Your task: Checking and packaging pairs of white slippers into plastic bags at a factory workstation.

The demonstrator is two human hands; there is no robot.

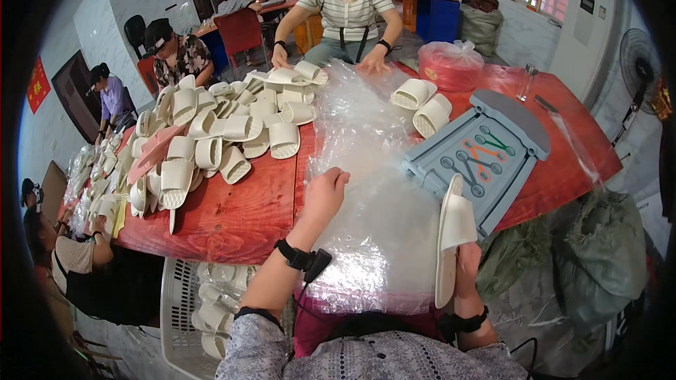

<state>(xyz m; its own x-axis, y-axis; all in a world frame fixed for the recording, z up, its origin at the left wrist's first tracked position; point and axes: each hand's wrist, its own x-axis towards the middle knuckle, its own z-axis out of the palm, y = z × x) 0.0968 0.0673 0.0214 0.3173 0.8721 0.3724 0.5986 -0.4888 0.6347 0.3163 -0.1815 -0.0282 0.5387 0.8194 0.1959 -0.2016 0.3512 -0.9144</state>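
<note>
My left hand point(326, 193) is closed, its fingertips pinched at the upper left of a clear plastic bag point(380, 239) spread over the table's near edge and my lap. In my right hand point(467, 260) is a cream slipper point(451, 246) stood on its side, toe and heel pointing up and down. Whether a second slipper is pressed against it, I cannot tell. Beyond my hands, more clear plastic bags point(359, 123) lie in a flat stack. To the left rises a big heap of cream slippers point(243, 127), with a pink one point(156, 153) among them.
A grey-blue folding plastic stool point(458, 144) lies on the red table point(253, 204), right of the bags. Behind it are two cream slippers point(422, 105) and a red bagged bundle point(451, 67). A white basket point(176, 317) of slippers stands lower left. Across sits a co-worker point(345, 7).
</note>
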